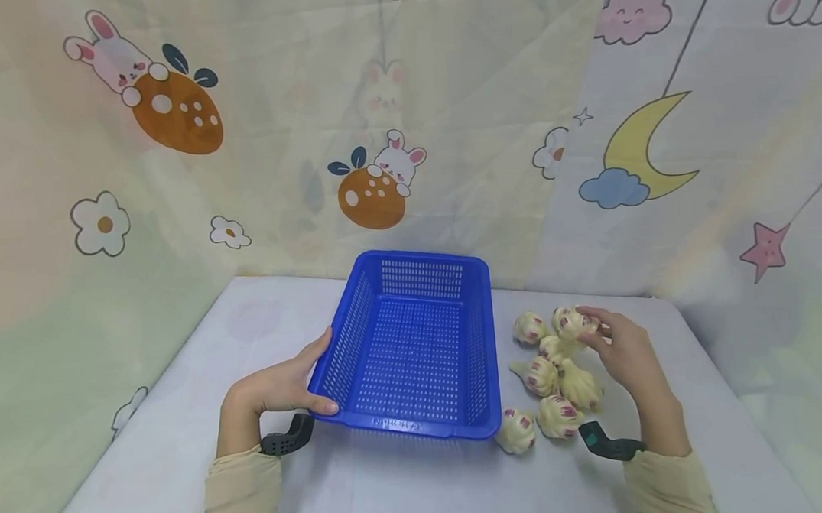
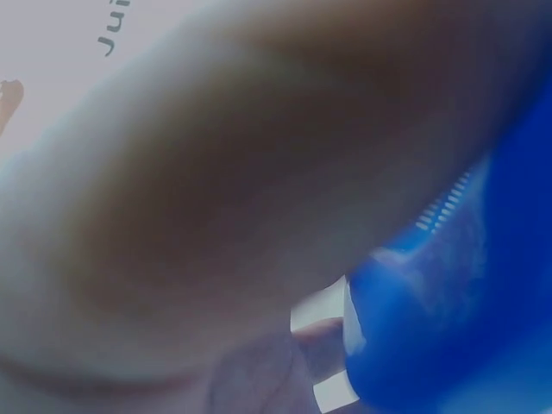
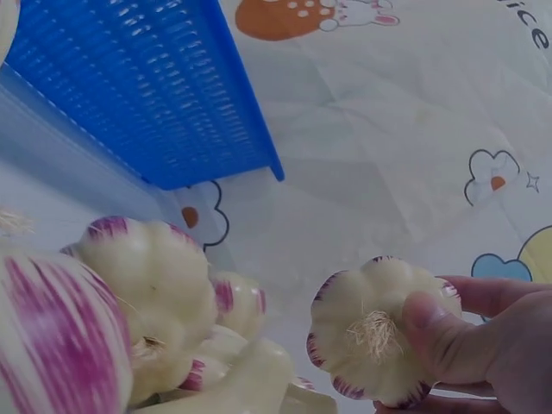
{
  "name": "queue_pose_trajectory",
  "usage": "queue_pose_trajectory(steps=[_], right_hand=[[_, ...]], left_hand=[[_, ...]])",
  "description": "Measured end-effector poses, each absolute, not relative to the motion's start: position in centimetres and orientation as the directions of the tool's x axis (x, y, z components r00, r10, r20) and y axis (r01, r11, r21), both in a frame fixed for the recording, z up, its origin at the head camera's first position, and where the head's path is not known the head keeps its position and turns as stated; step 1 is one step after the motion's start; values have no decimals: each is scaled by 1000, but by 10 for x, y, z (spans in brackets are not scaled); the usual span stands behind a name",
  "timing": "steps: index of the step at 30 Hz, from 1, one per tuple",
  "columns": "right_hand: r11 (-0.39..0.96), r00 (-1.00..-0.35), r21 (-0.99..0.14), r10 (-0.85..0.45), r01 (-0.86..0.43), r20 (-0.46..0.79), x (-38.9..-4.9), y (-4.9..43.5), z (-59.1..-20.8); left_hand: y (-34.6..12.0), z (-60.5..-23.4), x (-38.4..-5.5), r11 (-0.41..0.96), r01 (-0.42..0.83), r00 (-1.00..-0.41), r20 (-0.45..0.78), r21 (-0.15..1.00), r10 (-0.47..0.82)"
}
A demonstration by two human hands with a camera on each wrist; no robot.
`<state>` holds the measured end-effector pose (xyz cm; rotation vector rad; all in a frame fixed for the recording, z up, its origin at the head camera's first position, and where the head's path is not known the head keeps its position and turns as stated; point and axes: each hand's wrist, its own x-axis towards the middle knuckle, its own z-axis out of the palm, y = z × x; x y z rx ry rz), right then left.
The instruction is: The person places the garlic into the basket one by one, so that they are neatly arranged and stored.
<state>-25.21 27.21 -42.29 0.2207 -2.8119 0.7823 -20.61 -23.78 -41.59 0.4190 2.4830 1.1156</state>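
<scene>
A blue plastic basket [image 1: 418,422] with perforated walls stands mid-table, and no contents show inside it. My left hand [image 1: 285,380] grips its left side near the front corner, thumb over the rim; the left wrist view is mostly blocked by a blurred forearm or hand. To the right of the basket, my right hand [image 1: 621,347] pinches a garlic bulb [image 3: 371,332] between thumb and fingers, its root tuft facing the right wrist camera. Several other purple-streaked garlic bulbs [image 1: 559,416] lie in a loose group between that hand and the basket.
The table [image 1: 407,486] has a white cover. Behind it hangs a cloth backdrop [image 1: 477,192] printed with rabbits, flowers and a moon. One garlic bulb [image 1: 516,431] lies against or very near the basket's front right corner.
</scene>
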Motion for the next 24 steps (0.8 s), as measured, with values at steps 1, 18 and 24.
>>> queue_pose_trajectory(steps=[1, 18, 24], right_hand=[[848, -966, -491, -87, -200, 242, -252, 270, -423], [842, -981, -523, -42, -136, 187, -251, 259, -425], [834, -977, -526, -68, -166, 201, -251, 255, -426]], left_hand=[[-238, -416, -206, 638, 112, -881, -222, 761, 419], [-238, -417, -212, 621, 140, -864, -212, 771, 458], [-241, -419, -208, 644, 137, -871, -217, 753, 440]])
